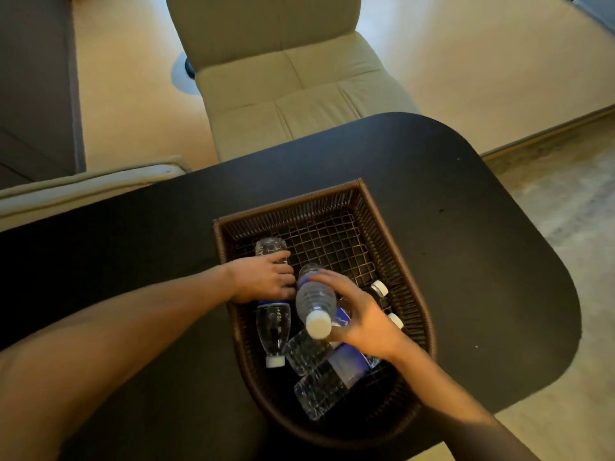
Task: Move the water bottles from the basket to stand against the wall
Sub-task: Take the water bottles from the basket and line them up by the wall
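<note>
Clear thin plastic, full and weighty: each bottle wants a firm mid-body wrap. In the basket [392,227], left fingers [281,276] close over one bottle [271,322]; right fingers [336,287] hold another bottle [314,299], cap-up.

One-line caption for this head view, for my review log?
Left hand and right hand each grasp a water bottle in the wicker basket on the black table.
</note>
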